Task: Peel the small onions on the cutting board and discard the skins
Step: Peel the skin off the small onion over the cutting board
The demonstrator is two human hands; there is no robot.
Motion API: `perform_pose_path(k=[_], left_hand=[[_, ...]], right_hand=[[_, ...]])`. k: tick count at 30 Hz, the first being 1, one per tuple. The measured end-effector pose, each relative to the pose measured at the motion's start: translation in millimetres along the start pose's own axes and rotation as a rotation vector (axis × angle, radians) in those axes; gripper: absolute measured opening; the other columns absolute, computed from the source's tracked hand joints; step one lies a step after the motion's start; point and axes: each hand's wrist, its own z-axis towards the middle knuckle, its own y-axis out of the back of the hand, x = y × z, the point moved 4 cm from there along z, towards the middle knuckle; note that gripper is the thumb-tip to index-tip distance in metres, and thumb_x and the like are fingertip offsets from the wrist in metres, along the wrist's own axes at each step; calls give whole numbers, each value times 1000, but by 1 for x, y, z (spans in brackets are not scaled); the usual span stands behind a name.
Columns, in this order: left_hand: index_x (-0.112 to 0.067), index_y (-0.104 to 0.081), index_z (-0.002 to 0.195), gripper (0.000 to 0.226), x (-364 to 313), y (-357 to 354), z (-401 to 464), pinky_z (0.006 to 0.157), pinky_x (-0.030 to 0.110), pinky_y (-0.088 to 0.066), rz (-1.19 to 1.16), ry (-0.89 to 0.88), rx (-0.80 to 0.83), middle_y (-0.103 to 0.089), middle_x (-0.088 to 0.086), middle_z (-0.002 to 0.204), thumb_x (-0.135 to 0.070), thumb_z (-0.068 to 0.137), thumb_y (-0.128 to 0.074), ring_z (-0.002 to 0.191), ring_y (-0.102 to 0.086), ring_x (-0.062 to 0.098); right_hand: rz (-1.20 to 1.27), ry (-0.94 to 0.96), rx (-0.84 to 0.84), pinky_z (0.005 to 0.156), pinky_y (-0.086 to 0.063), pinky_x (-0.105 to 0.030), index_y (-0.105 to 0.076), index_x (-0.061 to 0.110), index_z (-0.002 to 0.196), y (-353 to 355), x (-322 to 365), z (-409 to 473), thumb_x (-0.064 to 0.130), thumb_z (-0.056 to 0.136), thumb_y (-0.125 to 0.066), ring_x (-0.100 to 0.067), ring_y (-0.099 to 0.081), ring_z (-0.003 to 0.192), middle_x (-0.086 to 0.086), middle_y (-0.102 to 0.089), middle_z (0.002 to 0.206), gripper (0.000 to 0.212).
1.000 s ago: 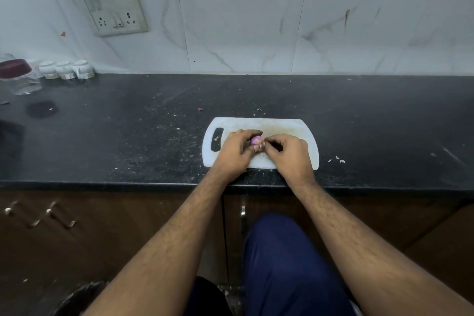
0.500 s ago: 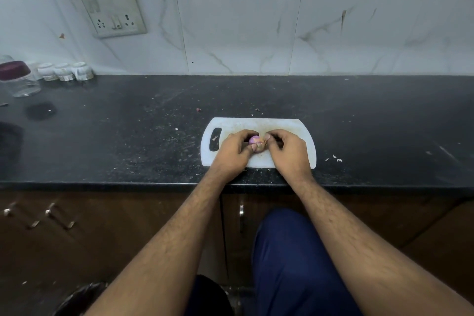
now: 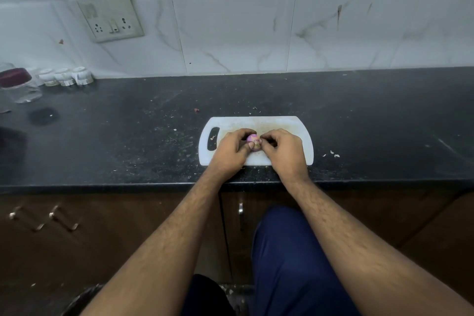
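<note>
Both hands crowding the middle of the white cutting board (image 3: 282, 123), dark counter (image 3: 372, 115) lying open to its right, jar (image 3: 19, 87) and small white pots (image 3: 64, 76) standing far left by the wall.

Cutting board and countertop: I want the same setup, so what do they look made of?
The cutting board looks like white plastic, matte and stained, with a moulded handle slot. The countertop looks like polished black stone, perhaps granite, given its faint sheen and fine speckle.

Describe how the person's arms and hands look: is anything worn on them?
Both forearms are bare up to the frame edge, with visible hair; no sleeves show. The left hand and right hand wear no gloves, and no rings, watch or bracelet can be seen.
</note>
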Motion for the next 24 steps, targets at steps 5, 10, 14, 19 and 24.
perform_pose_path(k=[5, 10, 14, 19, 24], left_hand=[[-8, -62, 133, 32, 0, 0, -1, 85, 0, -44, 12, -3, 14, -68, 2, 124, -12, 101, -62, 105, -63, 1], [-12, -63, 131, 31, 2, 0, 0, 87, 4, -44, 15, 7, 18, -67, 1, 125, -12, 100, -62, 108, -63, 2], [-14, -63, 129, 29, 2, 0, -1, 88, 8, -45, 2, 25, 15, -70, -1, 122, -12, 100, -62, 107, -64, 2], [-16, -63, 129, 29, 1, -1, -2, 100, 25, -50, -25, 46, 6, -71, -3, 120, -13, 100, -62, 111, -65, 10], [-16, -63, 129, 27, 5, -1, 0, 103, 30, -51, -37, 51, 14, -71, -1, 121, -14, 102, -60, 115, -66, 11]], right_hand=[[-40, -36, -2, 71, -53, -23, -73, 15, 91, 0, 3, -2, 34, 87, -78, -7, -64, 77, 8, -70, 85, 20], [-47, -99, 21, 64, -46, -17, -68, 19, 89, 0, 0, -2, 36, 87, -78, -2, -60, 73, 10, -66, 82, 19], [3, -178, -16, 71, -52, -23, -68, 18, 90, 3, -7, 2, 20, 91, -71, -12, -67, 81, 7, -69, 85, 4], [-27, -115, -22, 90, -45, -18, -69, 12, 126, 1, -8, 6, 8, 99, -57, -14, -65, 107, 1, -71, 121, 30], [58, -73, 96, 75, -47, -11, -77, 20, 111, -3, -8, 6, 31, 95, -70, 1, -66, 87, 14, -75, 98, 20]])
